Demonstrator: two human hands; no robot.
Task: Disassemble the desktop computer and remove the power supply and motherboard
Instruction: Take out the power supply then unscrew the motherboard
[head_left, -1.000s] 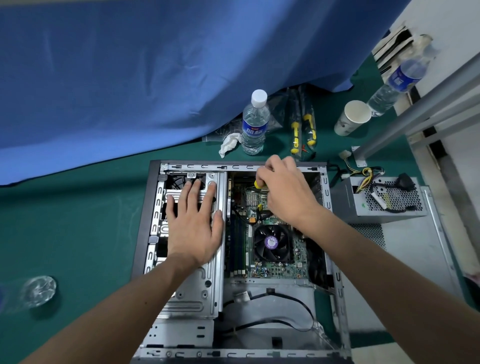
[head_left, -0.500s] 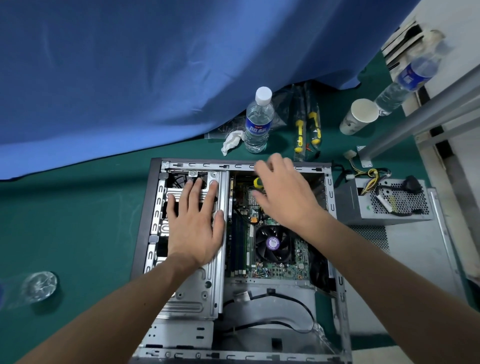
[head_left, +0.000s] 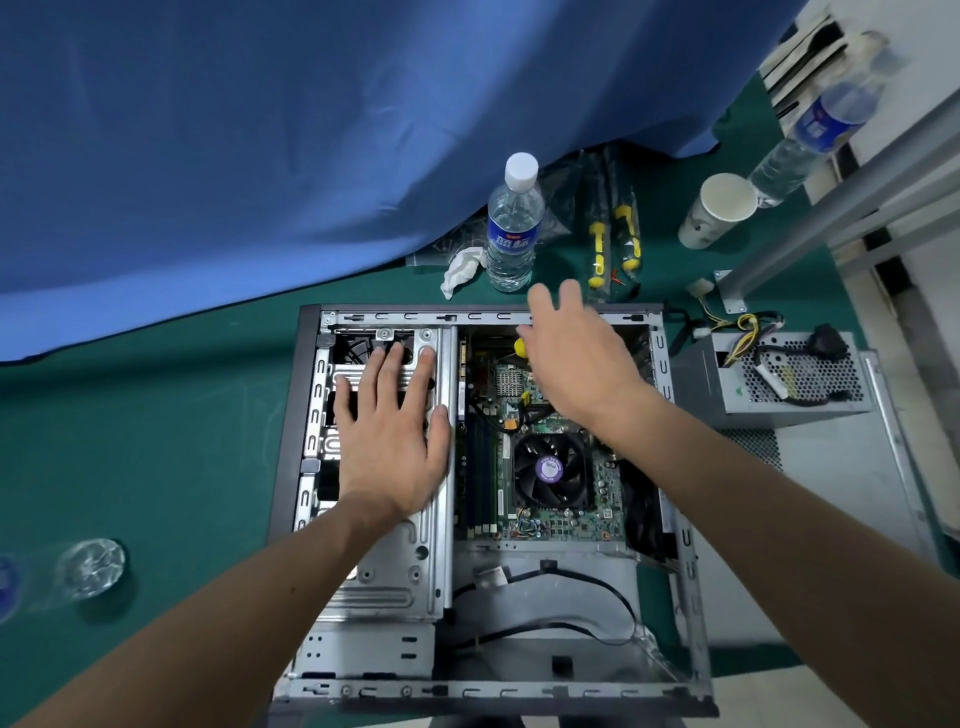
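The open desktop case (head_left: 685, 571) lies flat on the green mat. Inside it sits the green motherboard (head_left: 524, 387) with its black CPU fan (head_left: 550, 470). My left hand (head_left: 389, 436) rests flat, fingers straight, on the silver drive cage (head_left: 395, 571). Over the far end of the motherboard my right hand (head_left: 576, 358) hovers with fingers spread and slightly blurred. A yellow screwdriver handle (head_left: 521, 346) stands just beside its thumb. The grey power supply (head_left: 779, 384), with its cables, sits outside the case on the right.
Behind the case stand a water bottle (head_left: 511, 228), a crumpled tissue (head_left: 460, 270), packaged yellow screwdrivers (head_left: 615, 244) and a paper cup (head_left: 719, 210). A blue cloth (head_left: 260, 130) hangs behind. The case's side panel (head_left: 841, 493) lies at right. Another bottle (head_left: 88, 569) lies at left.
My right hand let go of the yellow handle, straightened its fingers and moved toward the far edge of the case. My left hand stayed on the drive cage.
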